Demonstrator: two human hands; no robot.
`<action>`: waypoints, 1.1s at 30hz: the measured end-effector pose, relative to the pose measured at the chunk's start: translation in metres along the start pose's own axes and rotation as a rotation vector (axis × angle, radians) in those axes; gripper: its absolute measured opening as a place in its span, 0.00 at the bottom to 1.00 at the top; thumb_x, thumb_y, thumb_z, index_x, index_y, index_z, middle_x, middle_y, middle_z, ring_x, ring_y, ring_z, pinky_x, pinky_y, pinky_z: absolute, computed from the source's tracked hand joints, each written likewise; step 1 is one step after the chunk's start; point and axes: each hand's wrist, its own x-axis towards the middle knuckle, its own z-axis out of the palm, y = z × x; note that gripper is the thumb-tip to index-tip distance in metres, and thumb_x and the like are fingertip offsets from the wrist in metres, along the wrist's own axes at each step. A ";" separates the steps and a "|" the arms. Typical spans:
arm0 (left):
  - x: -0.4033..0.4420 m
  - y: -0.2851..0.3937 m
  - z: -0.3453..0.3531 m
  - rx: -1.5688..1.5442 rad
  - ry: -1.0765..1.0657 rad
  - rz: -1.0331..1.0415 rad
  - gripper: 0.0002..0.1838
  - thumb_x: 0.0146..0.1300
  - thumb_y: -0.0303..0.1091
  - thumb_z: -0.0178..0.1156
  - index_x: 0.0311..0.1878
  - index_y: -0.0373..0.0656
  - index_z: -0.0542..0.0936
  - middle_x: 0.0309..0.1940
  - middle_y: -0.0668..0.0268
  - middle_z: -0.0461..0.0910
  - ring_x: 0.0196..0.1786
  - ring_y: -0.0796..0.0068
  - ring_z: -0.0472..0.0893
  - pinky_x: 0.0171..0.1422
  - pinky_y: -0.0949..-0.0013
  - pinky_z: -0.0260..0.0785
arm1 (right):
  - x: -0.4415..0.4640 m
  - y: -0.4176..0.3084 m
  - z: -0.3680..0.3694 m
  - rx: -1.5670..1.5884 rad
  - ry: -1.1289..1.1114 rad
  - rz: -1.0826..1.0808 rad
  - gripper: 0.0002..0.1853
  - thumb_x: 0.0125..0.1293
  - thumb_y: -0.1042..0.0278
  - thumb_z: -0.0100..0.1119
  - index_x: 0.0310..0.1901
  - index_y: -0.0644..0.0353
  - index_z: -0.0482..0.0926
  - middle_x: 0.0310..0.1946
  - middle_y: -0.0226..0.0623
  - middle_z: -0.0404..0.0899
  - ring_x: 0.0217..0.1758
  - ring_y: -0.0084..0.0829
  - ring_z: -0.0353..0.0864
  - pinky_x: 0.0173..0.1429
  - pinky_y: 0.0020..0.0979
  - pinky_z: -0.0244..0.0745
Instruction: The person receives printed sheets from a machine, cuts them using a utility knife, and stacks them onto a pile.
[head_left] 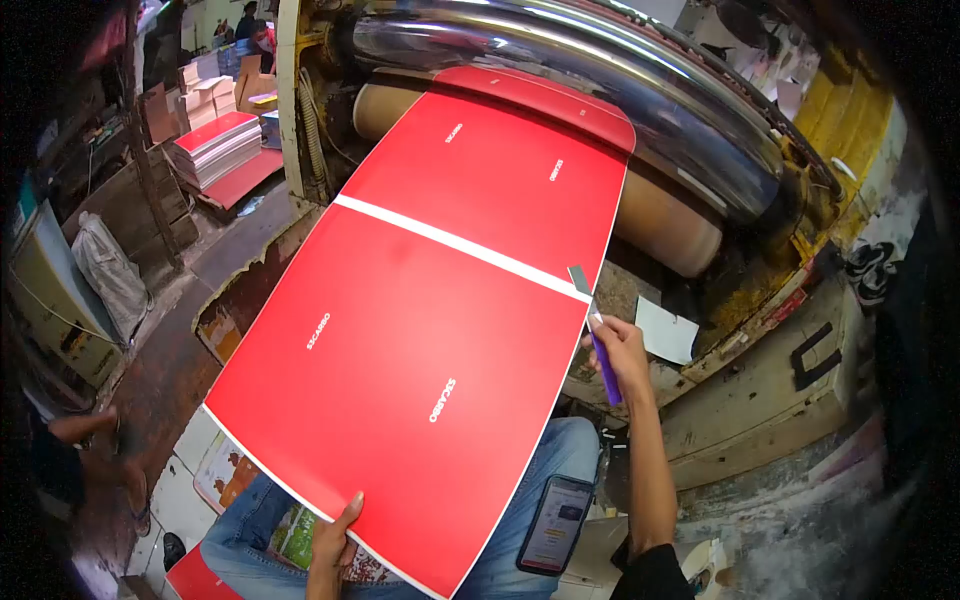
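Red printed sheets (400, 330) with white lettering stretch from above the lap up to a large shiny roller (600, 90). A white strip (450, 238) crosses between two red sections. My left hand (332, 545) pinches the near edge of the sheet, thumb on top. At the sheet's right edge, my right hand (622, 355) is closed around a purple-handled cutter (606, 375). Its grey blade end (578, 280) lies over the sheet beside the right end of the white strip.
A phone (555, 525) lies on the right thigh. Stacked red and white sheets (218, 150) stand at the back left. A lower brown roller (670, 220) sits under the shiny one. Part of another person (75, 450) shows at far left.
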 end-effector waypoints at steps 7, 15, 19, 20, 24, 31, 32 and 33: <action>-0.026 0.013 0.012 0.105 0.087 -0.043 0.30 0.62 0.28 0.67 0.65 0.35 0.66 0.51 0.56 0.79 0.42 0.71 0.82 0.37 0.72 0.76 | 0.068 -0.012 -0.009 -0.792 0.245 -0.955 0.25 0.50 0.75 0.70 0.53 0.54 0.80 0.52 0.40 0.73 0.38 0.37 0.80 0.37 0.39 0.78; -0.031 0.003 0.020 0.378 0.309 -0.011 0.31 0.61 0.30 0.69 0.65 0.36 0.67 0.55 0.57 0.77 0.56 0.63 0.79 0.58 0.61 0.76 | 0.101 -0.063 -0.018 -0.514 -0.104 -0.974 0.21 0.49 0.86 0.60 0.46 0.57 0.86 0.39 0.42 0.86 0.39 0.38 0.87 0.43 0.29 0.78; -0.034 0.017 -0.024 0.311 0.220 0.118 0.34 0.59 0.34 0.72 0.65 0.35 0.68 0.52 0.56 0.79 0.54 0.64 0.80 0.57 0.60 0.76 | 0.084 -0.078 -0.013 -0.458 -0.116 -0.937 0.23 0.47 0.88 0.56 0.46 0.59 0.86 0.40 0.43 0.86 0.40 0.34 0.87 0.43 0.30 0.79; -0.037 0.016 -0.031 0.270 0.241 0.161 0.34 0.58 0.34 0.72 0.64 0.34 0.68 0.53 0.55 0.79 0.54 0.63 0.80 0.59 0.58 0.75 | 0.078 -0.076 -0.011 -0.478 -0.155 -0.968 0.25 0.46 0.90 0.52 0.46 0.61 0.86 0.40 0.44 0.86 0.37 0.31 0.86 0.40 0.29 0.79; -0.049 0.018 -0.037 0.419 0.353 0.068 0.34 0.58 0.37 0.72 0.64 0.35 0.70 0.56 0.55 0.78 0.56 0.64 0.79 0.62 0.59 0.73 | 0.079 -0.075 -0.009 -0.532 -0.154 -1.004 0.22 0.48 0.88 0.57 0.46 0.62 0.86 0.43 0.47 0.86 0.43 0.36 0.88 0.41 0.31 0.81; -0.068 0.015 0.019 0.555 0.662 0.033 0.26 0.64 0.42 0.67 0.60 0.38 0.75 0.51 0.65 0.81 0.52 0.72 0.80 0.59 0.62 0.75 | 0.196 -0.007 -0.060 -0.376 -0.490 -0.807 0.17 0.61 0.78 0.60 0.53 0.68 0.82 0.49 0.51 0.84 0.51 0.39 0.84 0.56 0.34 0.77; -0.069 0.012 0.039 0.509 0.741 0.028 0.26 0.63 0.44 0.68 0.59 0.38 0.76 0.50 0.65 0.81 0.51 0.71 0.80 0.59 0.62 0.75 | 0.222 0.004 -0.063 -0.323 -0.557 -0.790 0.17 0.61 0.78 0.60 0.53 0.68 0.81 0.48 0.51 0.84 0.51 0.39 0.84 0.55 0.35 0.77; -0.080 0.021 0.030 0.610 0.839 0.022 0.30 0.62 0.46 0.68 0.61 0.38 0.74 0.52 0.62 0.79 0.53 0.69 0.79 0.61 0.59 0.75 | 0.223 0.012 -0.052 -0.297 -0.594 -0.775 0.17 0.62 0.77 0.60 0.53 0.68 0.81 0.48 0.51 0.84 0.50 0.39 0.84 0.55 0.35 0.77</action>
